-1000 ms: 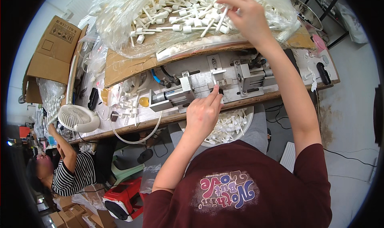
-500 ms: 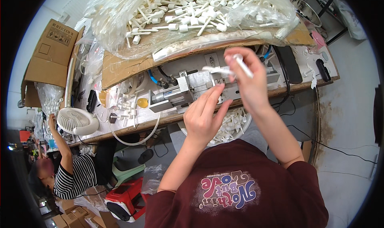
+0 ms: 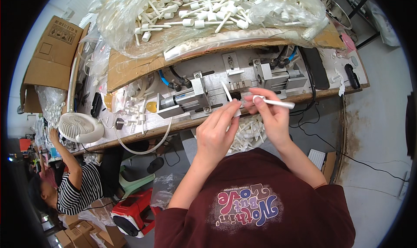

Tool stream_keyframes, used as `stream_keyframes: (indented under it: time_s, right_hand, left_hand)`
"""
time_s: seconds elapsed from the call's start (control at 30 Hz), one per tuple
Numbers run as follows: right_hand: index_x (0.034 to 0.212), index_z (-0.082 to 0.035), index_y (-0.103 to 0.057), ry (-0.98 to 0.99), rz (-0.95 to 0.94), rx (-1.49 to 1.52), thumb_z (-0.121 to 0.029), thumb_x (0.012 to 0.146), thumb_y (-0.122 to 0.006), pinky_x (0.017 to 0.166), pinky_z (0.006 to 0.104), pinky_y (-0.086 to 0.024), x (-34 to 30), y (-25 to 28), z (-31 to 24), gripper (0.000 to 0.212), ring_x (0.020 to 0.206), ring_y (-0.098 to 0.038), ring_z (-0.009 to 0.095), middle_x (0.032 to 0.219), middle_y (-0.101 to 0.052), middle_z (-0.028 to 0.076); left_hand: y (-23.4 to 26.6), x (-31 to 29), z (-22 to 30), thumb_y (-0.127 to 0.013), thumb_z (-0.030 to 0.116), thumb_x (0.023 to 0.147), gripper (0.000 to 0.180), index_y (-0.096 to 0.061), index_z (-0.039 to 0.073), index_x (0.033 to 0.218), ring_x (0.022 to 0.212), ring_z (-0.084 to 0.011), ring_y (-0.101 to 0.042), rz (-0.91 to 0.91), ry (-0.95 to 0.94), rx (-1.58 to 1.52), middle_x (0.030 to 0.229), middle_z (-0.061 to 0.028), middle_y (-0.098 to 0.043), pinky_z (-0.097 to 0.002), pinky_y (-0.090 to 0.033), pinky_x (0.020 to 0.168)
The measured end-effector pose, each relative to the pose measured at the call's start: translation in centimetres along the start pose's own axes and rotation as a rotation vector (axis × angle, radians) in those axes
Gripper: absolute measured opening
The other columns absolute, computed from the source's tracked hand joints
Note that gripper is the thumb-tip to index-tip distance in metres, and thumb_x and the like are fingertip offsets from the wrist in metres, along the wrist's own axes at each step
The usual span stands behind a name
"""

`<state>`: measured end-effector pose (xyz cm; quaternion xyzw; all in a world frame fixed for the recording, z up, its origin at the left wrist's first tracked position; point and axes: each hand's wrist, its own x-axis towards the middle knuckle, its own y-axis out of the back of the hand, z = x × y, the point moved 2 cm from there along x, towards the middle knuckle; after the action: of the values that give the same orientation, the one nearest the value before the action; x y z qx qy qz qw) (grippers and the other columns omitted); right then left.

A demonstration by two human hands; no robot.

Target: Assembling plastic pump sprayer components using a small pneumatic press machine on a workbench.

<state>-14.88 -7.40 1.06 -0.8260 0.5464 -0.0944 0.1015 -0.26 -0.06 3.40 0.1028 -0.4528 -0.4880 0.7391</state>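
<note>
My left hand (image 3: 217, 128) is closed on a white plastic piece; its thin stem (image 3: 226, 92) points up past the fingertips, and its wider end is mostly hidden. Between the thumb and fingers of my right hand (image 3: 272, 117) lies a white capped plastic stick (image 3: 280, 103), its free end pointing right. Both hands are close together, just in front of a metal clamping fixture (image 3: 230, 85) at the bench's near edge. Below them, partly covered, a round tub holds a heap of similar white pieces (image 3: 247, 137).
A big heap of white capped sticks (image 3: 210, 15) lies in clear plastic on cardboard across the bench's back. A small white fan (image 3: 81, 127) and a looped clear hose (image 3: 143, 152) are on the left. Further left, a person in a striped top (image 3: 80, 189) sits working.
My right hand has come down toward me from above the fixture, with the white stick now pointing right. My left hand has shifted slightly and now grips a white piece.
</note>
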Motion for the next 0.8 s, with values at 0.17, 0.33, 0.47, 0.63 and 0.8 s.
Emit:
stream_keyframes:
  time_s: [0.17, 0.33, 0.47, 0.63, 0.8]
  right_hand:
    - [0.101, 0.0, -0.061, -0.141, -0.051, -0.031, -0.014, 0.097, -0.066, 0.049, 0.0187, -0.043, -0.4, 1.9, -1.5, 0.015, 0.054, -0.058, 0.005, 0.074, -0.068, 0.007]
    - [0.097, 0.0, -0.062, -0.129, -0.042, -0.168, -0.013, 0.091, -0.074, 0.047, 0.0177, -0.039, -1.4, 1.0, -1.6, 0.018, 0.051, -0.054, 0.002, 0.066, -0.066, 0.003]
    - [0.096, -0.002, -0.059, -0.089, -0.075, -0.417, -0.016, 0.085, -0.081, 0.047, 0.0171, -0.032, -1.8, 1.3, -2.0, 0.028, 0.049, -0.045, -0.001, 0.054, -0.059, -0.003]
    - [0.091, -0.003, -0.058, -0.129, -0.054, -0.363, -0.017, 0.081, -0.084, 0.047, 0.018, -0.028, -1.2, 1.7, -1.9, 0.032, 0.048, -0.041, -0.002, 0.05, -0.053, -0.005]
    - [0.079, -0.004, -0.058, -0.303, -0.11, -0.394, -0.019, 0.077, -0.087, 0.046, 0.0187, -0.028, -0.4, 1.2, -2.5, 0.033, 0.049, -0.04, -0.002, 0.05, -0.052, -0.004]
  left_hand:
    - [-1.3, -0.7, -1.5, -0.075, -0.002, 0.078, 0.035, -0.07, 0.001, 0.112, 0.095, -0.0252, -0.069, -0.119, 0.048, 0.038, 0.127, -0.0133, -0.064, -0.0335, -0.057, 0.079]
    - [-1.7, 0.3, -1.7, -0.074, 0.006, 0.08, 0.028, -0.072, 0.004, 0.108, 0.077, -0.0211, -0.068, -0.166, -0.074, 0.33, 0.122, -0.0076, -0.069, -0.0317, -0.053, 0.066]
    - [-1.6, 0.9, -1.8, -0.074, 0.01, 0.08, 0.026, -0.073, 0.006, 0.106, 0.067, -0.0212, -0.067, -0.208, -0.046, 0.337, 0.121, -0.005, -0.07, -0.0307, -0.052, 0.063]
    - [-1.3, 0.8, -1.7, -0.076, 0.013, 0.079, 0.029, -0.073, 0.006, 0.107, 0.065, -0.0226, -0.067, -0.209, -0.027, 0.323, 0.12, -0.0053, -0.07, -0.0314, -0.053, 0.063]
    - [0.0, 1.6, -0.2, -0.078, 0.009, 0.073, 0.037, -0.068, 0.003, 0.109, 0.081, -0.0236, -0.069, -0.103, -0.104, -0.051, 0.109, -0.0095, -0.07, -0.0352, -0.055, 0.068]
